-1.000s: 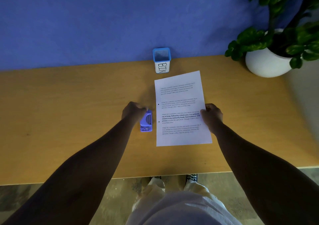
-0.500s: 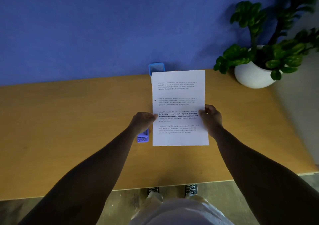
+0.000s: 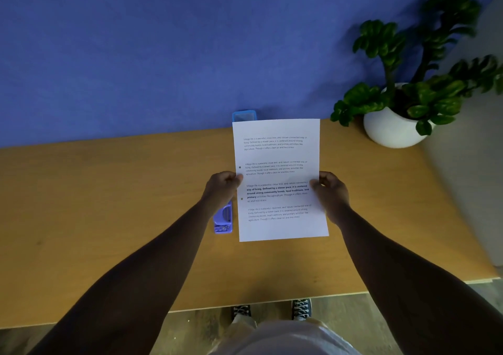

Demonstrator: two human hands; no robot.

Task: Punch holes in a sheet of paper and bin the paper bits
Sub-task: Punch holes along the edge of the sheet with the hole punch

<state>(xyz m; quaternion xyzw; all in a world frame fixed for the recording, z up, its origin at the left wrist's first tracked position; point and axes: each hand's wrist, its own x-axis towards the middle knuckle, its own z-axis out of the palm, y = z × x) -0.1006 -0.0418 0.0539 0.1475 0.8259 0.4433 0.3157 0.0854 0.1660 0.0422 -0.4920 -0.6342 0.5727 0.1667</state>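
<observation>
Fingers [image 3: 236, 178] of both hands pinching sheet [image 3: 280, 164] edges, curled

Blue wall [image 3: 136, 55] behind wooden table [image 3: 109, 205], dim light.

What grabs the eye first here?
The white printed sheet, held up mid-frame by the left hand and right hand, with two holes along its left edge. Next, the purple hole punch on the table beside the left wrist.
</observation>
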